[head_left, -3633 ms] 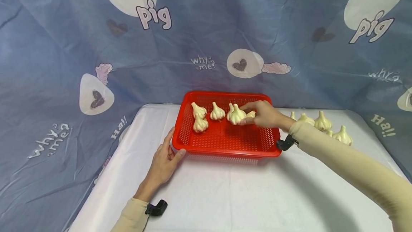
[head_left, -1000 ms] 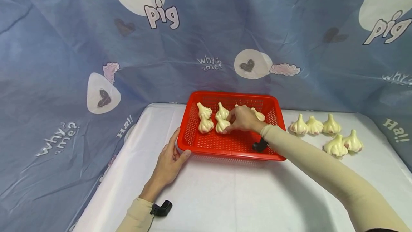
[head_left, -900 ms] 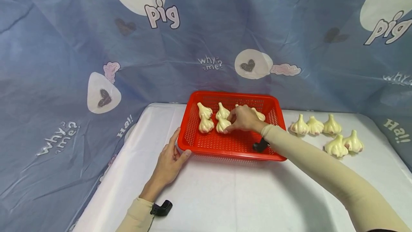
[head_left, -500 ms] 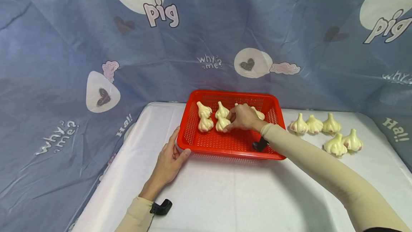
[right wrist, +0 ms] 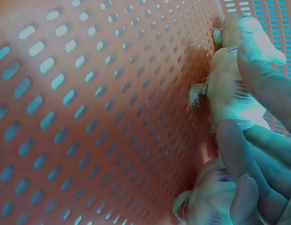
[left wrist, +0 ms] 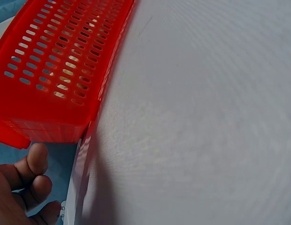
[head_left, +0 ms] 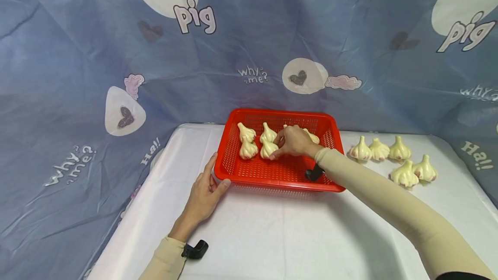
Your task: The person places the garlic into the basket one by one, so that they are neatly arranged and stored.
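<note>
My right hand [head_left: 296,141] reaches into the red plastic basket [head_left: 280,183] and pinches a garlic bulb [head_left: 268,151] between thumb and fingers. That bulb sits on the basket floor, just in front of another garlic bulb [head_left: 267,133]. The right wrist view shows the thumb and fingertips against the pinched garlic bulb [right wrist: 227,89], root tuft to the left. At the basket's front left corner rests my left hand [head_left: 202,198], thumb by the front rim and fingers along the left side. Its fingers [left wrist: 38,159] look loosely bent beside the basket wall in the left wrist view.
Two garlic bulbs [head_left: 248,149] stand in the basket's left end; others at the back [head_left: 311,136] are partly hidden by my right hand. Several more garlic bulbs [head_left: 379,149] lie on the white-covered table [head_left: 249,237] to the right. A patterned blue cloth [head_left: 218,55] hangs behind.
Since 3.6 s ago, my right hand has set a garlic bulb down toward the basket's middle, in front of another. Over the last second both hands have stayed almost still.
</note>
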{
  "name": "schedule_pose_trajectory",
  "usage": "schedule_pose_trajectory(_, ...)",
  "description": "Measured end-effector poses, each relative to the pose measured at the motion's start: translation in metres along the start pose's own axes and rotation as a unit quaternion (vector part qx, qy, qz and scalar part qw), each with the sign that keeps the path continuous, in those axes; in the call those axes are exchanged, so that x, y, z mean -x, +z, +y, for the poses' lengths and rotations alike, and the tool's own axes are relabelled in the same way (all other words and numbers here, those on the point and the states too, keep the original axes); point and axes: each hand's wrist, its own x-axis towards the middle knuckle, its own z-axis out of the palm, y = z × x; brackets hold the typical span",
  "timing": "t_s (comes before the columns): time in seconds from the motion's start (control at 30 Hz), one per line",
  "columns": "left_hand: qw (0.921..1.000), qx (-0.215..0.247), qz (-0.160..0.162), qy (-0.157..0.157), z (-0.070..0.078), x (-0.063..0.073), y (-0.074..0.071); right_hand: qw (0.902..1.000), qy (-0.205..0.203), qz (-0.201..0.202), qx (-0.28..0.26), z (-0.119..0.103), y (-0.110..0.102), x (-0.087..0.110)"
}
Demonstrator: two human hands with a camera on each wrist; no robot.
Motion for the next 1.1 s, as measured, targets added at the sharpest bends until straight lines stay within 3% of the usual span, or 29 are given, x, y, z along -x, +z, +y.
schedule_pose_trajectory(0.33,1.0,0.0,-0.008,-0.006,0.002,0.001,-0.001,0.9996,-0.002,-0.011,-0.026,0.003,-0.011,0.005)
schedule_pose_trajectory(0.6,0.9999,-0.009,-0.006,-0.011,0.006,0.001,-0.004,0.9987,0.014,0.012,-0.048,0.004,-0.045,0.021)
schedule_pose_trajectory(0.93,0.9992,-0.007,-0.025,-0.031,0.007,0.003,-0.006,0.9978,0.005,0.066,0.004,0.04,-0.115,0.076)
schedule_pose_trajectory(1.1,0.9994,-0.008,-0.021,-0.025,0.008,0.002,-0.007,0.9942,0.062,0.086,0.02,0.067,-0.144,0.111)
